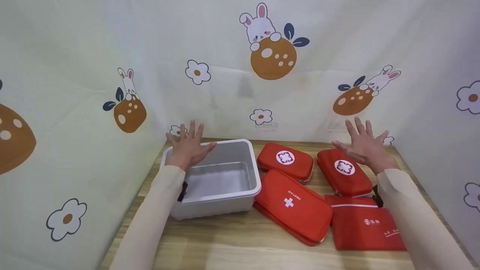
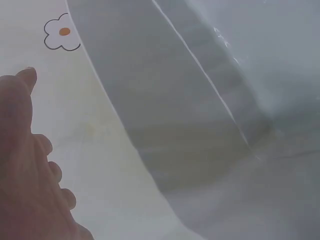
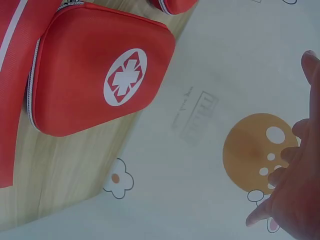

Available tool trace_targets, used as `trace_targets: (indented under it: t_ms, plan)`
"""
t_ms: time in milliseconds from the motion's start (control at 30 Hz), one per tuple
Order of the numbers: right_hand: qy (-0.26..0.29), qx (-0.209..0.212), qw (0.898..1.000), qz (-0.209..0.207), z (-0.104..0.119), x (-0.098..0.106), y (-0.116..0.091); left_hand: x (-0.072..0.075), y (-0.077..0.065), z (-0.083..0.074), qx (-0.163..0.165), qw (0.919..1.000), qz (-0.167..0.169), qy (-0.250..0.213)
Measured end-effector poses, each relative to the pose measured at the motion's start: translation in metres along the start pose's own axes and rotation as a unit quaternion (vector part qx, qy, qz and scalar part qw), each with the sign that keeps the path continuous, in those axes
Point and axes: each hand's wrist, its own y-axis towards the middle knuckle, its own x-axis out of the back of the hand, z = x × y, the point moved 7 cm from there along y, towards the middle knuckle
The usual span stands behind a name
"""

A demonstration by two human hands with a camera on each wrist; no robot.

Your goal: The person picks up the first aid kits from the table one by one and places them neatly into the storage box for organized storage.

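My left hand (image 1: pixel 188 149) is held up over the left side of a grey plastic bin (image 1: pixel 212 207), fingers spread and nothing in them. My right hand (image 1: pixel 365 148), also spread and bare of anything, is raised above a red hard first aid case (image 1: pixel 347 174) with a white round emblem. A second such case (image 1: pixel 275 160) lies between that one and the bin. In front of it, a flat red first aid pouch (image 1: pixel 296 210) with a white cross lies slantwise. A red zip bag (image 1: pixel 360 232) with white print sits at the right, partly behind my right forearm.
Everything stands on a wood-grain table (image 1: pixel 225 243). A pale curtain (image 1: pixel 225 101) printed with rabbits, oranges and flowers encloses the back and both sides. The bin's inside shows only its bare floor and walls.
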Motion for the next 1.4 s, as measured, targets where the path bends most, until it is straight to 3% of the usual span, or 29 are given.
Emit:
trace_targets:
  t_ms: [267,667,967,1067,1267,1400]
  plan:
    - [-0.021,0.006,1.000,-0.003,-0.007,-0.008,-0.014,0.002,-0.016,0.011,-0.004,0.9998,0.016,0.006]
    - [-0.003,0.042,0.998,-0.042,-0.011,-0.027,-0.038,0.001,-0.049,0.038,-0.015,0.9981,0.025,-0.053]
    - [0.026,0.017,0.999,-0.020,-0.025,-0.040,-0.048,-0.011,-0.064,0.052,-0.005,0.9952,0.035,-0.092]
    - [0.035,0.003,0.999,-0.033,-0.031,-0.043,-0.053,-0.015,-0.069,0.057,0.011,0.9921,0.046,-0.116]
    - [0.051,-0.016,0.993,-0.104,-0.046,-0.047,-0.069,-0.017,-0.077,0.070,0.021,0.9839,0.052,-0.170]
    - [0.058,-0.033,0.994,-0.092,-0.061,-0.057,-0.081,-0.023,-0.082,0.079,0.028,0.9796,0.038,-0.196]
